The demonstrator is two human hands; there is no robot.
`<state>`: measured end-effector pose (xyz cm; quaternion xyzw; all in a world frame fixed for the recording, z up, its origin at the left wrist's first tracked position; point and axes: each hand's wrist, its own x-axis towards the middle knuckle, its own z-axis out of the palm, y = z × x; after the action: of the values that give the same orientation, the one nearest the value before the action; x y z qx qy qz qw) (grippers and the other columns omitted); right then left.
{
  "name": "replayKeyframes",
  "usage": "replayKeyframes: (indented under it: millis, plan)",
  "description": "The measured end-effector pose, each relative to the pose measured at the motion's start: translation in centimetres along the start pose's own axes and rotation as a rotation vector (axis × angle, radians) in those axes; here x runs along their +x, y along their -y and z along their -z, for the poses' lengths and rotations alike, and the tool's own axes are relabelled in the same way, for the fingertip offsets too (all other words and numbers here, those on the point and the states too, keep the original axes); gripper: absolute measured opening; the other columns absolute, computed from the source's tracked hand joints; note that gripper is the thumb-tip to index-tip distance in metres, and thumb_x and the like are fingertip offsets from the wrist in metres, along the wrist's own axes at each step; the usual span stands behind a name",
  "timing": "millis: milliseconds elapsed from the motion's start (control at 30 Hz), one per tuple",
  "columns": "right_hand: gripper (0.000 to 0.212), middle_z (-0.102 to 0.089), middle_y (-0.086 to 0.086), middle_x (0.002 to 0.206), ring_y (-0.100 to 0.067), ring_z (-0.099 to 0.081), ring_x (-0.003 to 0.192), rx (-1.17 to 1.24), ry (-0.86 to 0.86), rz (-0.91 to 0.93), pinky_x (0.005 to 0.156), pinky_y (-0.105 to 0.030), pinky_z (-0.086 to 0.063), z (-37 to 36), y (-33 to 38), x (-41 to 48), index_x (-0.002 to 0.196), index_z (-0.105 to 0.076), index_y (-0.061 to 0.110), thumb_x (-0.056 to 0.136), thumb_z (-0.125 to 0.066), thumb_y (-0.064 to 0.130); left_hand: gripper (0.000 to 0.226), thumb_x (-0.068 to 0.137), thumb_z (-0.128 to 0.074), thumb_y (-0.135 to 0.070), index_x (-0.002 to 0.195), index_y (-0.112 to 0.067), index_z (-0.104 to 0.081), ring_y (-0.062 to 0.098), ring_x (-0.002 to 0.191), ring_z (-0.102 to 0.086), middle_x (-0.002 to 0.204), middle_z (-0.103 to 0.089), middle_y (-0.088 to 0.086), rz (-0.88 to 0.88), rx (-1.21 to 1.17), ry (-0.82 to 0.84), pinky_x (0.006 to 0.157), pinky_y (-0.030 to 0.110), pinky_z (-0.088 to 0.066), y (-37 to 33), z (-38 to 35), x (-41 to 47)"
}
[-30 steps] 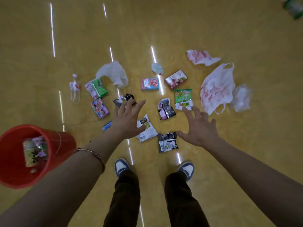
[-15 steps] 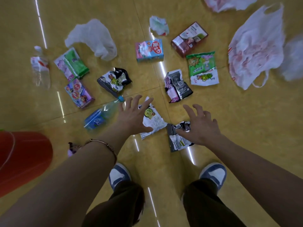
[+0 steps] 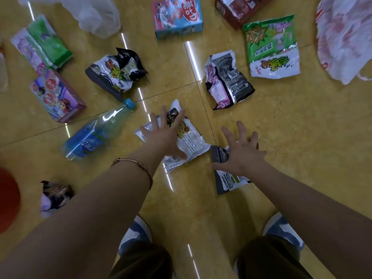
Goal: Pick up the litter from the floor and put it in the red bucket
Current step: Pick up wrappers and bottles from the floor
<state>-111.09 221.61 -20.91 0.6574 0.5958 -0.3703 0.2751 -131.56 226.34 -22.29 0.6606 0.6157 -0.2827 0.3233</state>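
Litter lies scattered across the yellow tiled floor (image 3: 302, 137), none of it lifted yet. Nearest the person, a white snack wrapper (image 3: 191, 146) lies flat under the left hand (image 3: 163, 135), whose fingers are spread wide above it; whether they touch it cannot be told. Just to its right, a dark grey wrapper (image 3: 225, 182) lies under the right hand (image 3: 244, 156), also splayed wide and holding nothing. A thin bracelet (image 3: 138, 164) circles the left wrist. Left of the white wrapper a clear plastic bottle (image 3: 96, 133) with a blue cap and label lies on its side. Farther out are a crumpled black-and-white packet (image 3: 116, 74), a pink-and-black packet (image 3: 227, 81), a green-and-white packet (image 3: 271, 49), a blue-and-red carton (image 3: 177, 17), a purple carton (image 3: 56, 95) and a white-and-red plastic bag (image 3: 346, 37). The red bucket (image 3: 8, 200) shows only as a curved sliver at the left edge, its inside out of view, with a small crumpled packet (image 3: 55, 196) on the floor just beside it.
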Motion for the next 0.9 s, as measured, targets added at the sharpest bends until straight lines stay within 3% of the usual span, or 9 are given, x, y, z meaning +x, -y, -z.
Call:
replayKeyframes:
  millis: [133,233,300,467,600,733,900]
  plan:
    - [0.113,0.023,0.001,0.152,-0.046,0.007,0.139,-0.039,0.065,-0.022,0.095,-0.071,-0.034,-1.5,0.1,0.9,0.145,0.003,0.043,0.065,-0.075,0.061,0.144,0.048,-0.085,-0.057,0.142,-0.042,0.024,0.041,0.142,0.001,0.155,0.003,0.017,0.020,-0.006,-0.038,0.107,0.070,-0.009,0.1,-0.5,1.5]
    - [0.096,0.004,-0.004,0.148,-0.044,-0.012,0.133,-0.117,0.035,-0.033,0.087,-0.058,-0.046,-1.5,0.5,1.3,0.139,-0.015,0.035,0.069,-0.080,0.042,0.147,0.041,-0.085,-0.061,0.146,-0.037,0.015,0.040,0.135,-0.017,0.144,-0.019,0.021,0.010,0.033,-0.068,0.109,0.066,-0.011,0.3,-0.2,1.9]
    - [0.075,-0.009,-0.006,0.143,-0.038,-0.024,0.124,-0.174,-0.046,-0.014,0.082,-0.044,-0.047,-1.4,0.5,1.6,0.134,-0.029,0.026,0.075,-0.076,0.029,0.148,0.040,-0.086,-0.059,0.147,-0.033,0.012,0.041,0.131,-0.024,0.140,-0.024,0.021,0.011,0.013,-0.071,0.108,0.061,-0.020,0.4,0.1,1.9]
    - [0.045,-0.028,-0.011,0.132,-0.036,-0.034,0.115,-0.174,-0.117,0.066,0.079,-0.036,-0.044,-1.5,0.4,0.7,0.126,-0.040,0.012,0.087,-0.061,0.008,0.130,0.049,-0.090,-0.039,0.147,-0.027,-0.006,0.037,0.117,-0.047,0.130,-0.044,0.015,-0.019,-0.162,-0.019,0.091,0.049,-0.046,0.6,1.2,0.2]
    - [0.040,-0.038,-0.010,0.125,-0.034,-0.036,0.113,-0.139,-0.189,0.135,0.067,-0.031,-0.037,0.0,0.5,-2.2,0.124,-0.039,0.011,0.089,-0.059,0.009,0.094,0.064,-0.084,-0.030,0.139,-0.027,-0.028,0.034,0.105,-0.055,0.119,-0.053,0.013,-0.082,-0.164,-0.015,0.084,0.045,-0.050,-0.2,3.0,-2.8]
    - [0.045,-0.039,-0.011,0.123,-0.033,-0.036,0.115,-0.180,-0.249,0.102,0.068,-0.034,-0.034,3.8,0.4,-6.6,0.125,-0.036,0.008,0.088,-0.062,0.011,0.085,0.066,-0.082,-0.027,0.136,-0.026,-0.035,0.035,0.102,-0.055,0.115,-0.053,0.013,-0.114,-0.179,-0.025,0.082,0.044,-0.050,-1.0,6.4,-7.4]
    - [0.031,-0.034,-0.013,0.124,-0.034,-0.034,0.115,-0.208,-0.304,0.155,0.069,-0.034,-0.038,11.8,-0.1,-13.4,0.121,-0.044,0.007,0.093,-0.055,0.014,0.079,0.066,-0.082,-0.029,0.132,-0.028,-0.039,0.031,0.101,-0.056,0.113,-0.054,0.009,-0.144,-0.232,-0.113,0.080,0.039,-0.049,-1.8,13.6,-14.6]
